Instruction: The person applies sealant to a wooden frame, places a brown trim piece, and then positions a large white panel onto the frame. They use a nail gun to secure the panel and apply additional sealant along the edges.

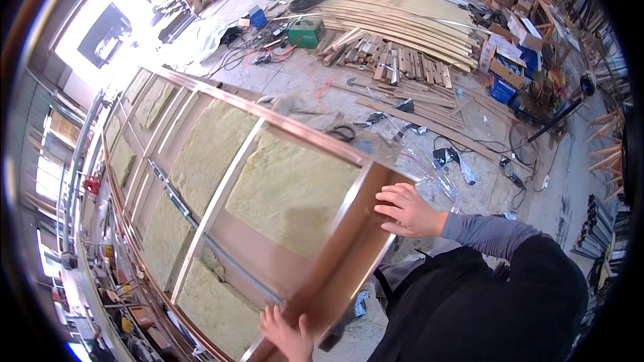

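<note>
A long panel frame with a brown end piece (pixel 355 245) stretches from in front of me to the far left. Pale yellow-green insulation slabs (pixel 288 184) fill parts of its bays, between light crossbars (pixel 225 188). My right hand (pixel 410 209) lies on the end piece near its far right corner, fingers stretched out toward the frame. At the near left end of that same piece is my left hand (pixel 287 332), fingers spread, touching its edge. A thin grey rod with a metal latch mechanism (pixel 176 200) runs lengthwise inside the frame.
Beyond the frame, wooden strips (pixel 402 33) and short offcuts (pixel 396 60) lie stacked near a green case (pixel 306 33). An angle grinder (pixel 511 173), cables and plastic film litter the concrete floor on the right. Boxes (pixel 506 60) stand farther back; cluttered shelving lines the left.
</note>
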The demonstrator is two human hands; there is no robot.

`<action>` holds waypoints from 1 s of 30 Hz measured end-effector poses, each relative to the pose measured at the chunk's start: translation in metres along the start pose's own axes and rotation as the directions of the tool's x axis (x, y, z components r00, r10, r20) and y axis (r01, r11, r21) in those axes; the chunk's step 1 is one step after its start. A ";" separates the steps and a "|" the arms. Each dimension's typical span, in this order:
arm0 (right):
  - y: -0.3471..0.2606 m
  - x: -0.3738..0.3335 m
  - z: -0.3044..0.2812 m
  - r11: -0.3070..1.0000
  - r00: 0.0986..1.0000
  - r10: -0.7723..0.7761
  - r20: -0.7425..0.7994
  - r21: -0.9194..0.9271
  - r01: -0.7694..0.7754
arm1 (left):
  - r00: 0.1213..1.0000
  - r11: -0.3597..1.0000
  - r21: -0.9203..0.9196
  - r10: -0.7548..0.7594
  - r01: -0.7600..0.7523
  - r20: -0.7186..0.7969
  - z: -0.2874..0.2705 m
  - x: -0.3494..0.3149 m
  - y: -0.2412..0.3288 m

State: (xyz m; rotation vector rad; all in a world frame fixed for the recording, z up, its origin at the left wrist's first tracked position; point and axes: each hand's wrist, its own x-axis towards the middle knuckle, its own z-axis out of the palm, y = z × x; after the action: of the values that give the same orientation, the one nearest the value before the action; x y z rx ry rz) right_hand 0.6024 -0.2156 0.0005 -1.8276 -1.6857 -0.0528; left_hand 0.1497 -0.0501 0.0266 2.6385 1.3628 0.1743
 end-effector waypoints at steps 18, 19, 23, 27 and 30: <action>0.150 -0.138 -0.448 0.997 0.833 -0.052 0.551 0.075 0.012 | 0.998 0.997 0.046 -0.054 0.055 -0.019 0.141 0.129 0.381; 0.147 -0.125 -0.454 0.997 0.827 -0.070 0.558 0.064 0.041 | 0.998 0.998 0.031 -0.061 0.061 -0.012 0.138 0.140 0.393; 0.188 -0.050 -0.490 0.983 0.778 -0.185 0.601 0.115 0.146 | 0.988 0.988 0.019 -0.153 0.154 -0.032 0.140 0.170 0.415; 0.248 0.017 -0.489 0.983 0.678 -0.178 0.713 0.156 0.093 | 0.968 0.970 -0.046 -0.243 0.240 -0.070 0.164 0.225 0.429; 0.291 0.052 -0.450 0.978 0.707 -0.188 0.681 0.066 0.197 | 0.956 0.960 -0.031 -0.282 0.280 -0.083 0.172 0.274 0.438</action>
State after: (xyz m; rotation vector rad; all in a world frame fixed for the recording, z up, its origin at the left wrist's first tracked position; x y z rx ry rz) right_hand 1.0482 -0.3739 0.2571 -1.7773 -2.3800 0.6082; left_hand 0.6877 -0.0920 -0.0463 2.4119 1.7357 0.2653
